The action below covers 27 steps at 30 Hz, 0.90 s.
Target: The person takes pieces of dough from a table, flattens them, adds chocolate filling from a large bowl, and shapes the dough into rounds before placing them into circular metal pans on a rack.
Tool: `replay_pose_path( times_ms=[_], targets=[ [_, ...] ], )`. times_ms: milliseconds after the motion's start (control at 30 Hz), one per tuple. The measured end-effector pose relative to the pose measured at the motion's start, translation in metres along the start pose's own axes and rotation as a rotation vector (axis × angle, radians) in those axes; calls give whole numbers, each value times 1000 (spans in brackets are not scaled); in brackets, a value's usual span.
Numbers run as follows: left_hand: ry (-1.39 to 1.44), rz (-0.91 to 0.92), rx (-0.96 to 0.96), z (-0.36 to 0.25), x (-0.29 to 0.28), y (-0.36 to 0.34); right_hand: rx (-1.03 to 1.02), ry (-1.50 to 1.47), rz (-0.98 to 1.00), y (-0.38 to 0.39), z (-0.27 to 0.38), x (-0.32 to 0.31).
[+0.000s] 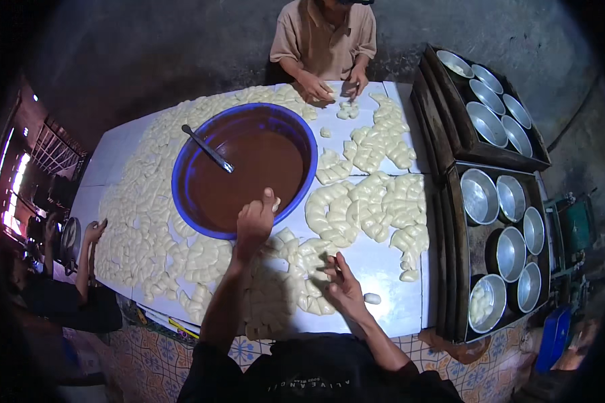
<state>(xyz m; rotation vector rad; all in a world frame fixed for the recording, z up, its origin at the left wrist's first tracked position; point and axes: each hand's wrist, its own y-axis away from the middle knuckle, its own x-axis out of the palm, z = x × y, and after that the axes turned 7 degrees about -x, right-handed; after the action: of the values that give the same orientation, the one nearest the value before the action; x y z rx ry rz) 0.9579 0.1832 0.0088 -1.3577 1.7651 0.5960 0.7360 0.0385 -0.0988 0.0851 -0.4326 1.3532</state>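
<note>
My left hand [254,220] is closed over the near right rim of a large blue basin [312,144], pinching a small pale dough piece [276,204]. Smooth brown filling [265,161] fills much of the basin. A metal spoon [208,149] rests in it, its handle leaning on the far left rim. To the right and nearer me, my right hand [345,287] has its fingers apart, its fingertips beside pale dough pieces [309,258] on the table. One separate dough lump [372,298] lies just right of that hand.
Dough pieces [138,221] cover much of the white table [396,316]. Stacked dark wooden trays [460,255] with round metal pans [511,254] stand at the right; one pan holds dough pieces [480,303]. A co-worker [326,40] handles dough opposite; another person's hand [95,232] is at the left.
</note>
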Motion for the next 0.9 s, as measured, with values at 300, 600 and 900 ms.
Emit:
replay_pose_path(
  times_ms=[300, 600, 900],
  targets=[
    [1435, 495, -659, -46, 41, 123, 307, -756, -358, 0, -20, -2],
    [943, 432, -68, -46, 61, 172, -190, 584, -85, 22, 50, 0],
    [1151, 529, -274, -43, 81, 186, -249, 661, -73, 35, 68, 3]
  ],
)
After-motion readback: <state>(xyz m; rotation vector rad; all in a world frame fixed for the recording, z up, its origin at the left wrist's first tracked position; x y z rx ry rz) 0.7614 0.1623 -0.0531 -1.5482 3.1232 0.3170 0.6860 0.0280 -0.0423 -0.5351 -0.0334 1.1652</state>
